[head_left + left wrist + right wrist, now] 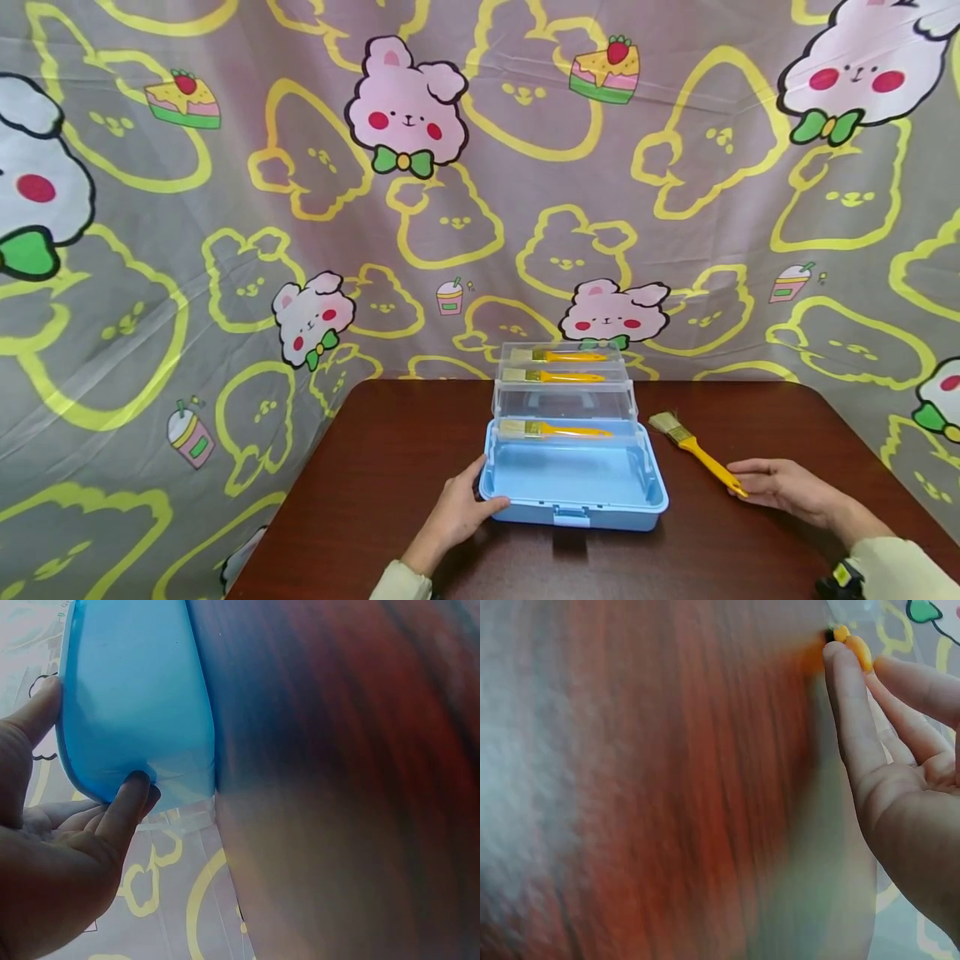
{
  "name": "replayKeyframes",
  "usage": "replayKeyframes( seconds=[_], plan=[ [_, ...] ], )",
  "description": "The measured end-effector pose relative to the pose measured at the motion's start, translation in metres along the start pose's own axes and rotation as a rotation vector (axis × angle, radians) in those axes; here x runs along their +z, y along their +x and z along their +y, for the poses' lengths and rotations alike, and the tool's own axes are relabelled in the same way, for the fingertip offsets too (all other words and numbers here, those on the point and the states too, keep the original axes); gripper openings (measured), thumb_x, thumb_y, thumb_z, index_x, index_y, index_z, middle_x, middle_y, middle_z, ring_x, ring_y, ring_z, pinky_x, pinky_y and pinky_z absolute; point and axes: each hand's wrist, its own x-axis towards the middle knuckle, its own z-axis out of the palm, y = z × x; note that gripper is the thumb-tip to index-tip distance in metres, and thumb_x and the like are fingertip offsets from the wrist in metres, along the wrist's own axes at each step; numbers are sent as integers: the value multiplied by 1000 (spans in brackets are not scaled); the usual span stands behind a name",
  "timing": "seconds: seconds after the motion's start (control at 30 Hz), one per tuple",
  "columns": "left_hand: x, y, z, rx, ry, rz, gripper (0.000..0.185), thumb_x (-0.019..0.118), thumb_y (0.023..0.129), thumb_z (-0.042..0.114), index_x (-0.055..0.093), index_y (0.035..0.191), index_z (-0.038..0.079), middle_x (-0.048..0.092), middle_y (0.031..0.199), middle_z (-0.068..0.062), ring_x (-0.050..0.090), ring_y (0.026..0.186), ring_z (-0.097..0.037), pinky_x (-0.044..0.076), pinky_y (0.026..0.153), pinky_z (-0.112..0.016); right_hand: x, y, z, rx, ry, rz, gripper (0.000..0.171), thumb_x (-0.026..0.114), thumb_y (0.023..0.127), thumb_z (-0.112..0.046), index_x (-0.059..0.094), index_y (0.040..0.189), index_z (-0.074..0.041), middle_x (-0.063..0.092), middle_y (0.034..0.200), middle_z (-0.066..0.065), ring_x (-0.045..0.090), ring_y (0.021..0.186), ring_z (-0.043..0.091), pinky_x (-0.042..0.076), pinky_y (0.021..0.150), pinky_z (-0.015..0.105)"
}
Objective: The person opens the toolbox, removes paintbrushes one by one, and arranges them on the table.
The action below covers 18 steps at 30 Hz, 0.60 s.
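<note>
The paintbrush [696, 452] lies flat on the brown table [390, 467], just to the right of the blue box [573, 479]. It has a yellow handle and pale bristles at the far end. It looks light and stiff, and the smooth handle may be a bit slippery. The bristles are soft, so the handle is the best place to hold it. The right hand [783, 486] touches the near tip of that handle. Its fingers [851, 697] are almost straight and lie against the tip, not wrapped around it.

The left hand [461, 508] holds the near left corner of the blue box. The thumb lies on the front and the fingers curl around the side. The box is open, with clear trays stacked behind it. Three more brushes [551, 430] lie inside, one on each level.

The table edge is close behind the right hand. There is open room on the table between the brush and the box.
</note>
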Motion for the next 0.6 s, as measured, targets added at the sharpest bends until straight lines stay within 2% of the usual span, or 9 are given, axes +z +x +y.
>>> replayKeyframes(
  seconds=[0.2,0.37,0.6],
  plan=[
    [1,0,-1,-11,-3,-4,83,76,80,35,36,144,1,47,138,-18,47,123,-29,39,97,-51,13,1,-2,4,-1,-61,44,56,93,-4,42,128,20,61,112,9,61,98,21,49,87,42],
    [1,-1,-2,13,-5,-1,82,76,80,34,36,144,0,48,137,-19,47,122,-30,40,96,-51,26,4,-1,2,18,-88,47,56,91,0,38,128,23,62,108,10,61,96,20,49,86,42],
    [1,0,-2,26,-9,-1,82,76,80,33,36,144,1,50,136,-18,49,121,-28,40,96,-51,41,9,-2,22,-8,-30,50,58,89,2,35,127,24,61,103,11,61,93,20,50,86,41]
  ],
)
